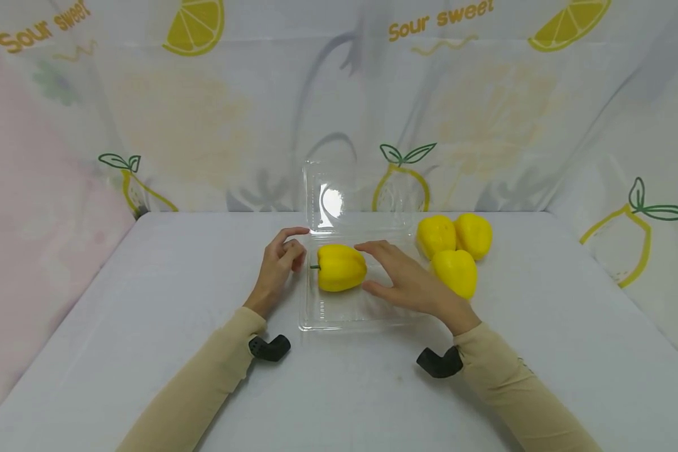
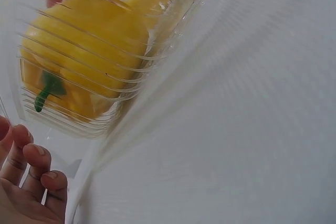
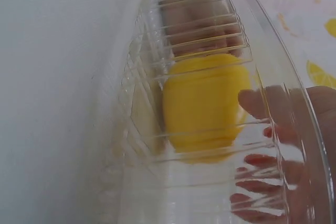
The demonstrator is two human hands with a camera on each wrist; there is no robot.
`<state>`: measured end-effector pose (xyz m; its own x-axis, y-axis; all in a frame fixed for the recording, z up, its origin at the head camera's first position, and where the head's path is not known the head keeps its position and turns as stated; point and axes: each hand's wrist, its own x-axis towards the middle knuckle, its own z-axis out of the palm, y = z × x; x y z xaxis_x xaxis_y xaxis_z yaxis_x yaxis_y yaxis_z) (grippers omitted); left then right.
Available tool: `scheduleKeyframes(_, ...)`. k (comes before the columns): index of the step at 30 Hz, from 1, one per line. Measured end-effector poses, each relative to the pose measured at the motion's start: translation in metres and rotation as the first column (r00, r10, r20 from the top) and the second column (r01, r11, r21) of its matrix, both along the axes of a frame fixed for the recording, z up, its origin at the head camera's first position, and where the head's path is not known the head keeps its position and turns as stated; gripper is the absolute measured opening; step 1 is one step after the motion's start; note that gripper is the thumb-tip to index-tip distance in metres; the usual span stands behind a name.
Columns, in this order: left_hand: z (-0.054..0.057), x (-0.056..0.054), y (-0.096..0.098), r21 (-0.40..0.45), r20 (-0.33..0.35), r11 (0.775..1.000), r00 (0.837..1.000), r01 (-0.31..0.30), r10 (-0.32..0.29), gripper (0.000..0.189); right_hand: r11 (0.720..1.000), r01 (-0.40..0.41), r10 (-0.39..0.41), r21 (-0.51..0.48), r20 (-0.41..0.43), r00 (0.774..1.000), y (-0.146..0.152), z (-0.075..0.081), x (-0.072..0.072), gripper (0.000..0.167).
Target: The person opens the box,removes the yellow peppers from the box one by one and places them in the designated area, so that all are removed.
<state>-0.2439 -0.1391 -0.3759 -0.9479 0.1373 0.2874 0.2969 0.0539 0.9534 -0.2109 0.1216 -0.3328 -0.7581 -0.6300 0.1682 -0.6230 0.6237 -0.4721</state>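
Observation:
A yellow bell pepper (image 1: 341, 268) with a green stem lies on its side in the left part of a clear plastic clamshell container (image 1: 330, 326), stem toward the left. My right hand (image 1: 409, 279) reaches over the container with fingers and thumb spread, fingertips right at the pepper's blunt end. In the right wrist view the pepper (image 3: 205, 108) shows through the ribbed wall. My left hand (image 1: 279, 267) is at the container's left side, index fingertip at the back left corner by the hinge, other fingers loosely bent. The container's lid (image 1: 356, 198) stands raised at the back.
Three more yellow bell peppers, a back left one (image 1: 435, 236), a back right one (image 1: 474, 236) and a front one (image 1: 455, 272), sit together right of the container. A white cloth covers the table (image 1: 147, 301). A lemon-printed curtain (image 1: 271, 94) hangs behind.

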Motion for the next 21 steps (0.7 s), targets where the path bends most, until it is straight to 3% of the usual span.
scheduleKeyframes(5,-0.014,-0.010,-0.002,0.006,0.007,1.000,1.000,-0.021,0.021,0.028,1.000,-0.012,0.012,0.001,-0.026,1.000,-0.007,0.000,0.000,0.060)
scheduleKeyframes(10,-0.018,-0.012,-0.001,-0.070,0.033,0.996,0.998,-0.058,0.061,0.021,1.000,-0.028,0.028,-0.002,-0.062,0.998,-0.014,0.000,-0.001,0.060)
scheduleKeyframes(12,-0.016,-0.011,0.000,-0.109,0.049,0.992,0.996,-0.068,0.073,0.020,0.999,-0.041,0.040,-0.011,-0.078,0.996,-0.017,0.000,-0.002,0.060)
scheduleKeyframes(21,0.011,0.010,0.004,-0.255,0.038,0.964,0.996,-0.073,0.085,0.022,0.999,-0.041,0.040,-0.004,-0.114,0.993,-0.024,-0.007,-0.002,0.059)
